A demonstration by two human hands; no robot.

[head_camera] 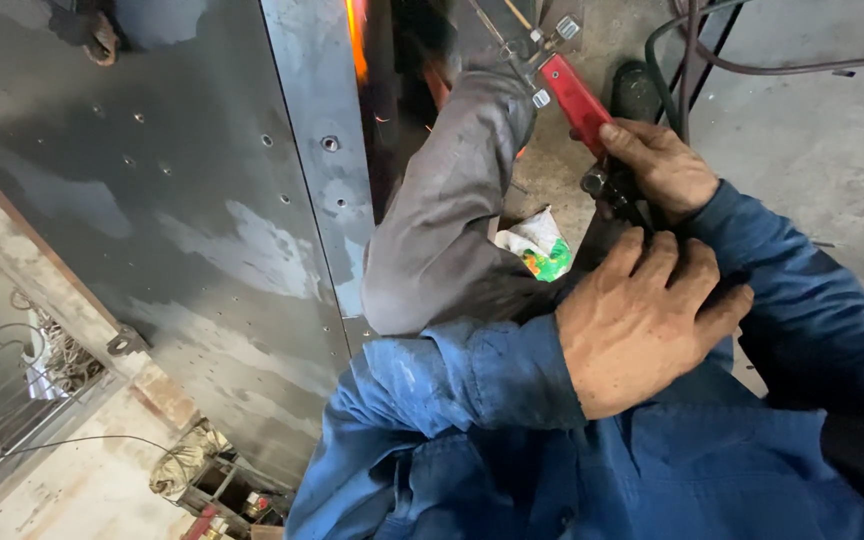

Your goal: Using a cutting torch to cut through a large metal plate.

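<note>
- torch handle — red, with silvery metal fittings
- sleeves — blue, smudged dark
- trouser leg — grey
- steel sheet — dark grey, blotched with paler patches
- crumpled wrapper — white and green
- hose — black

Head cam only: looks steeply down, v. close over both forearms, metal panel at left.

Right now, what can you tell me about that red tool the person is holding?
The red tool is a cutting torch with a long red handle and silver metal knobs and thin tubes at its far end. It slants up and away towards a grey metal sheet, where an orange glow shows. The right hand grips its near end. The left hand rests lower down and does not touch it. Dark hoses run nearby.
</note>
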